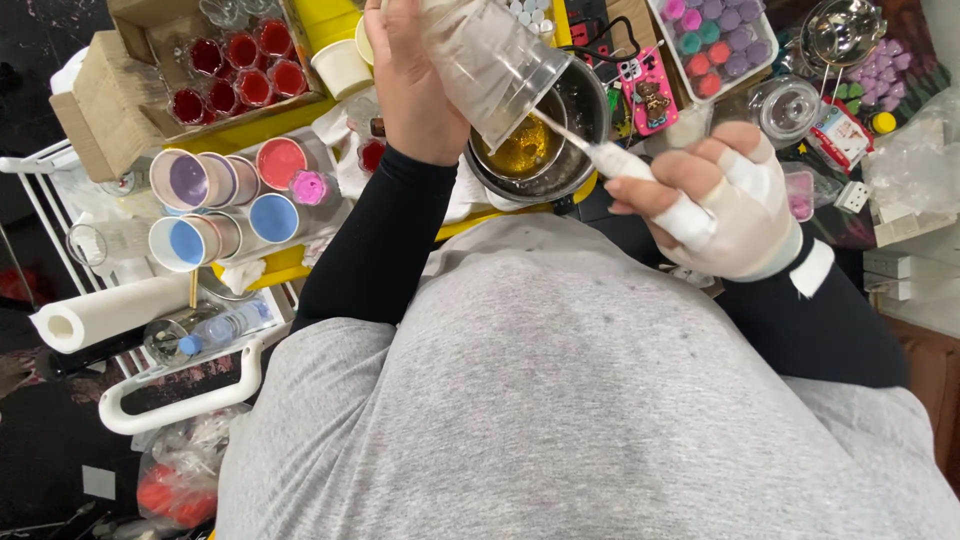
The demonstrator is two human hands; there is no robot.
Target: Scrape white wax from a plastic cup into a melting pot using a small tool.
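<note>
My left hand (410, 85) grips a clear plastic cup (495, 60), tipped mouth-down over a metal pot (575, 150) that holds golden-yellow liquid (522, 148). My right hand (715, 195), wrapped in white bandage or a glove, holds a white-handled stick (610, 155) whose thin tip reaches into the cup's mouth just above the liquid. Both arms wear black sleeves, and my grey shirt fills the lower half of the view.
At left lie cups of purple (180, 180), blue (180, 242) and red (280, 162) paint, a cardboard box of red-filled cups (235, 65), a paper towel roll (100, 312). At right are a tray of coloured moulds (712, 35), a decorated phone (650, 90), a glass jar (788, 105).
</note>
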